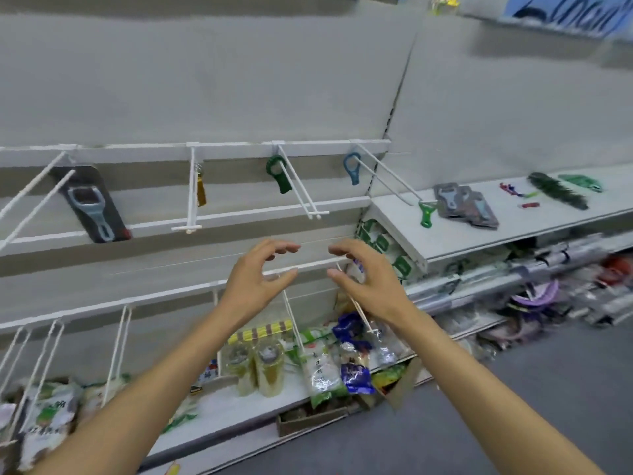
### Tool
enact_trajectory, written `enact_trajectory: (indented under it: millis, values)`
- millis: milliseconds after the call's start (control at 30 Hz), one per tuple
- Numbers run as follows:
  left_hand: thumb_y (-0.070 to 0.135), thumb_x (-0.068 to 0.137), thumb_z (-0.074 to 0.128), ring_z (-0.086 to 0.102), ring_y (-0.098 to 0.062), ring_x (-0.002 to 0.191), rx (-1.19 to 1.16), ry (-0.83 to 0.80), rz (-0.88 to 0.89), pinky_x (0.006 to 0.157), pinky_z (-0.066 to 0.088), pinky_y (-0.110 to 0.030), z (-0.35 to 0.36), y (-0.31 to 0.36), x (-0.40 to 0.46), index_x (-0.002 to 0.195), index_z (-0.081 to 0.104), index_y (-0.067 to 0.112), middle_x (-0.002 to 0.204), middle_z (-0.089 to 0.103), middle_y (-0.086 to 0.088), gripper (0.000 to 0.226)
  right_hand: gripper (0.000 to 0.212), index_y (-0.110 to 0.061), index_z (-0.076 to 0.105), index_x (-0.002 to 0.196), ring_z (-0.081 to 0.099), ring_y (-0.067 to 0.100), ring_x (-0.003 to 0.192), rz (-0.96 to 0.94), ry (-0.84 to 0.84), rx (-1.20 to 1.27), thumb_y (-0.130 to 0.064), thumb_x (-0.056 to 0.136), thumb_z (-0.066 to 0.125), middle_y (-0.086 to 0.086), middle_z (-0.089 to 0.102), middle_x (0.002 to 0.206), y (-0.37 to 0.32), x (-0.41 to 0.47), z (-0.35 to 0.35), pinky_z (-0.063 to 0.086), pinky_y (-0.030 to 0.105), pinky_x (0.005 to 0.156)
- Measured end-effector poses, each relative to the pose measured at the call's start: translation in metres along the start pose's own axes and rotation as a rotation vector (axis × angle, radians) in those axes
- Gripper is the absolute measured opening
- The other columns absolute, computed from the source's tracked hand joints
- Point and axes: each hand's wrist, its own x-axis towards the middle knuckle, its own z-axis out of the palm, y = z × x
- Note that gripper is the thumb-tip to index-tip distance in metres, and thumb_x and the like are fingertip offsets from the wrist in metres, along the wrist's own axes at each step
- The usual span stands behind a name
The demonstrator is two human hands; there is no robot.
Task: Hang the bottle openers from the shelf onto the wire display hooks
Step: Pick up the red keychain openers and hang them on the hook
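Observation:
Four wire hooks on the upper rail each carry one opener: a carded grey opener (91,204) at the left, a gold opener (201,190), a green opener (278,173) and a blue opener (352,166). On the white shelf (445,241) to the right lie carded openers (466,208) and a green opener (426,214). My left hand (255,281) and my right hand (363,279) hover side by side below the hooks, fingers loosely curved toward each other, holding nothing.
Lower wire hooks (289,303) stick out under my hands. Packaged goods (329,365) crowd the bottom shelf. A dark green brush (556,190) and small red items (530,205) lie farther right on the white shelf. Grey floor (513,389) lies at the lower right.

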Motion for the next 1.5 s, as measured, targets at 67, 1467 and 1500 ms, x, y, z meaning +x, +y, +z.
enact_trajectory:
  millis: [67, 1467, 1500]
  values:
    - [0.025, 0.088, 0.073, 0.059, -0.002, 0.116, -0.024, -0.041, 0.033, 0.101, 0.05, -0.033, 0.023, 0.017, 0.003, 0.121, 0.067, 0.029, 0.123, 0.066, 0.016, 0.034, 0.036, -0.016, 0.065, 0.125, 0.061, 0.004, 0.113, 0.03, 0.05, -0.003, -0.031, 0.093, 0.072, -0.007, 0.066, 0.122, 0.007, -0.02, -0.025, 0.048, 0.023, 0.099]
    - [0.022, 0.089, 0.075, 0.06, -0.006, 0.114, -0.182, -0.148, 0.115, 0.099, 0.05, -0.034, 0.627, 0.244, 0.339, 0.114, 0.069, 0.031, 0.118, 0.067, 0.016, 0.028, 0.037, -0.022, 0.064, 0.127, 0.059, 0.0, 0.116, 0.274, 0.178, -0.062, -0.036, 0.094, 0.071, -0.009, 0.066, 0.124, 0.498, -0.098, -0.517, 0.046, 0.021, 0.1]
    - [0.021, 0.089, 0.075, 0.061, -0.006, 0.113, -0.177, -0.135, 0.099, 0.099, 0.05, -0.033, 0.631, 0.241, 0.349, 0.114, 0.069, 0.031, 0.117, 0.067, 0.016, 0.028, 0.036, -0.022, 0.064, 0.127, 0.058, -0.003, 0.114, 0.269, 0.165, -0.06, -0.035, 0.094, 0.071, -0.009, 0.066, 0.124, 0.509, -0.087, -0.524, 0.044, 0.017, 0.099]
